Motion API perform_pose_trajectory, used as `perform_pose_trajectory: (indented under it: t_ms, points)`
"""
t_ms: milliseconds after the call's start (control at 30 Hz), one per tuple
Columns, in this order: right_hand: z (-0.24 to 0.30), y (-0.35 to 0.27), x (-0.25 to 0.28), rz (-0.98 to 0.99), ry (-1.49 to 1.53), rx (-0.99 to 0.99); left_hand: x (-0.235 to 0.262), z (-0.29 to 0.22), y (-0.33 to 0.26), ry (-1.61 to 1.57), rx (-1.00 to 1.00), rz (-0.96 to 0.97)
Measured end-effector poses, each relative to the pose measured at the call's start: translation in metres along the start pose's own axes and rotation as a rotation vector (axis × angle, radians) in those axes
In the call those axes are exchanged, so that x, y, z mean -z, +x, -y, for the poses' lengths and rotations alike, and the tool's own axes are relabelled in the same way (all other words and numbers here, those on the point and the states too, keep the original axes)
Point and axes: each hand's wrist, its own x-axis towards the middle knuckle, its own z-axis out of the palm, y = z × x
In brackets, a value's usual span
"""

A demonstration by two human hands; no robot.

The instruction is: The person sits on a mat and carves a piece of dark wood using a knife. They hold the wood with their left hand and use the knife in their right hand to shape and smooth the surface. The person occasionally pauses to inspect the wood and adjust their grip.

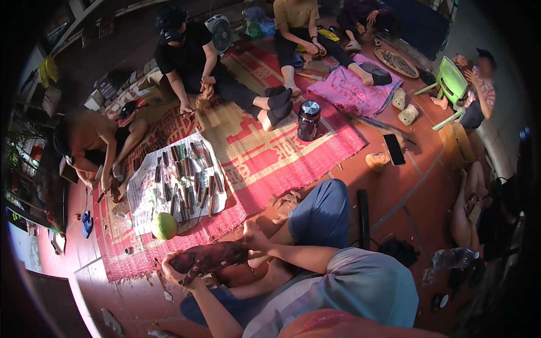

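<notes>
I sit with my legs bent and hold a long, dark reddish-brown, knobbly piece, seemingly carved wood (213, 257), across my lap. My left hand (176, 271) is closed round its left end. At the other end my right hand (257, 238) grips it, though its fingers are partly hidden. Just beyond the piece sits a round green fruit (164, 226). Past that, a white printed sheet (143, 194) bears several rows of short, slim tools with brown and dark handles (197, 183).
A red and tan woven mat (265, 183) covers the floor, with a black flask (309, 120) standing on it. A phone (394, 150) leans by a wooden block (376, 161). Several people sit around, one with a mallet-like tool (208, 80). A plastic bottle (453, 258) lies right.
</notes>
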Motion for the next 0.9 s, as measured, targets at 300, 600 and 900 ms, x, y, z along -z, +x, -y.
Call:
perform_pose_trajectory:
  t_ms: [300,600,900]
  points:
    - [-0.010,0.006,0.000,-0.188,-0.591,0.434,0.007,0.002,0.001,0.202,-0.067,0.062]
    - [0.011,0.007,0.000,-0.067,0.113,-0.055,0.003,0.002,0.001,-0.148,0.149,-0.047]
    - [-0.023,0.011,-0.022,-0.281,0.280,0.269,-0.003,-0.009,0.002,0.093,-0.031,0.038]
